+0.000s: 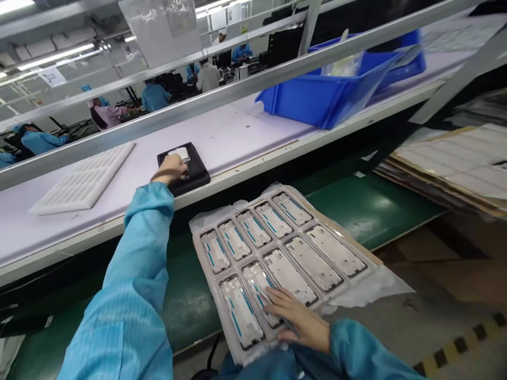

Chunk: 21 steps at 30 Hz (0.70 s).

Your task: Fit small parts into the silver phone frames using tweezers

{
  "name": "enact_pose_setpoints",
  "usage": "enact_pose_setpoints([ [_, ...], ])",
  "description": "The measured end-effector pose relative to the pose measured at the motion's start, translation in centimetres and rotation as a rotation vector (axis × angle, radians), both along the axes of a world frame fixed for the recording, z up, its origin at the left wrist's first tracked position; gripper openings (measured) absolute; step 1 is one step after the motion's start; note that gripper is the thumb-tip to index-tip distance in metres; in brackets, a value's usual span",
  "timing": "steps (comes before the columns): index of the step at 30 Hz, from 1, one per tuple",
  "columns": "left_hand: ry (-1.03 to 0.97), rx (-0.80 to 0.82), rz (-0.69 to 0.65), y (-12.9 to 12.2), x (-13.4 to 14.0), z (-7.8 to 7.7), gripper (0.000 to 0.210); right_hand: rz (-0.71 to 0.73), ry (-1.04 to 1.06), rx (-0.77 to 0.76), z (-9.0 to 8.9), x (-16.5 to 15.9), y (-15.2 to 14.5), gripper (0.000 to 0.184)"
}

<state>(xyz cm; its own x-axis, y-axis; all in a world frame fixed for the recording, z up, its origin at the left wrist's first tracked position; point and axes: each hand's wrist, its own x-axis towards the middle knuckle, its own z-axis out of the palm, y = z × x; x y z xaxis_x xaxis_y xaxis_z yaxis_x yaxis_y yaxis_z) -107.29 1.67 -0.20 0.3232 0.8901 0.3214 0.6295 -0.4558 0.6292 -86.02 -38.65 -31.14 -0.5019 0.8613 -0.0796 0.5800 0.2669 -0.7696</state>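
My left hand (pixel 172 168) reaches forward to a black block-like fixture (pixel 196 168) on the white bench. Its fingers are curled against the fixture's top, and what they grip is hidden. Just beyond them a small whitish piece (pixel 180 153) lies on the fixture. Below the bench edge, a clear plastic tray (pixel 216 311) holds several phone middle frames (pixel 291 274) in two rows. Some frames carry blue strips; three in the near row show none. My right hand (pixel 297 316) rests, fingers spread, over a blue-striped frame (pixel 256 287) in the near row.
A white slotted foam tray (pixel 85 182) lies left on the bench. Blue bins (pixel 301 103) stand at the right behind a metal rail (pixel 237 89). Stacked sheets and trays (pixel 455 163) sit right on the green lower surface (pixel 380 206). Several co-workers sit in the background.
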Motion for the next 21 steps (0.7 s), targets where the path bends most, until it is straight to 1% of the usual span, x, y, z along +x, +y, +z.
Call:
enact_pose_setpoints([
  [2, 0.099, -0.046, 0.037, -0.3, -0.3, 1.6, 0.012, -0.030, 0.019, 0.052, -0.4, 0.1, -0.2, 0.050],
  [3, 0.118, -0.067, 0.060, -0.3, -0.5, 2.4, 0.013, -0.028, 0.027, 0.077, -0.7, 0.1, -0.3, 0.047],
  [5, 0.058, -0.087, 0.102, -0.6, -0.7, 4.0, 0.014, -0.013, 0.046, 0.133, -1.3, 0.4, -0.3, 0.044],
  [6, -0.007, -0.083, 0.126, -1.1, -0.7, 4.6, 0.014, 0.001, 0.053, 0.163, -1.4, 0.6, -0.3, 0.045],
  [8, -0.168, -0.059, 0.166, -3.1, -0.8, 5.4, 0.014, 0.024, 0.065, 0.236, -1.4, 1.0, -0.4, 0.045],
  [9, -0.258, -0.034, 0.167, -4.8, -1.0, 5.5, 0.013, 0.028, 0.079, 0.280, -1.2, 1.2, -0.6, 0.042],
  [10, -0.359, -0.010, 0.154, -7.0, -1.3, 5.1, 0.013, 0.015, 0.107, 0.329, -0.8, 1.3, -0.8, 0.038],
  [11, -0.472, 0.006, 0.123, -9.8, -1.7, 4.4, 0.013, -0.018, 0.151, 0.377, -0.3, 1.4, -1.2, 0.034],
  [12, -0.568, 0.009, 0.083, -13.1, -2.1, 3.2, 0.016, -0.074, 0.213, 0.422, 0.2, 1.5, -1.8, 0.029],
  [13, -0.641, -0.015, 0.068, -16.9, -2.6, 1.6, 0.021, -0.147, 0.288, 0.461, 0.9, 1.6, -2.4, 0.026],
  [15, -0.787, -0.080, 0.086, -25.3, -2.9, -2.4, 0.037, -0.293, 0.456, 0.475, 2.7, 1.9, -4.0, 0.027],
  [16, -0.870, -0.148, 0.119, -29.5, -2.5, -4.5, 0.043, -0.341, 0.537, 0.446, 3.7, 2.1, -4.8, 0.028],
  [17, -0.952, -0.231, 0.160, -33.5, -1.8, -6.5, 0.048, -0.359, 0.617, 0.386, 4.9, 2.5, -5.5, 0.030],
  [18, -1.034, -0.310, 0.202, -37.0, -0.7, -8.2, 0.051, -0.347, 0.698, 0.310, 6.2, 2.9, -6.0, 0.030],
  [19, -1.101, -0.379, 0.243, -39.9, 0.7, -9.6, 0.049, -0.316, 0.780, 0.230, 7.5, 3.5, -6.4, 0.029],
  [20, -1.146, -0.430, 0.267, -42.2, 2.1, -10.6, 0.047, -0.284, 0.867, 0.168, 9.0, 4.0, -6.6, 0.029],
  [21, -1.174, -0.464, 0.275, -44.0, 3.5, -11.2, 0.045, -0.243, 0.946, 0.139, 10.6, 4.6, -6.7, 0.030],
])
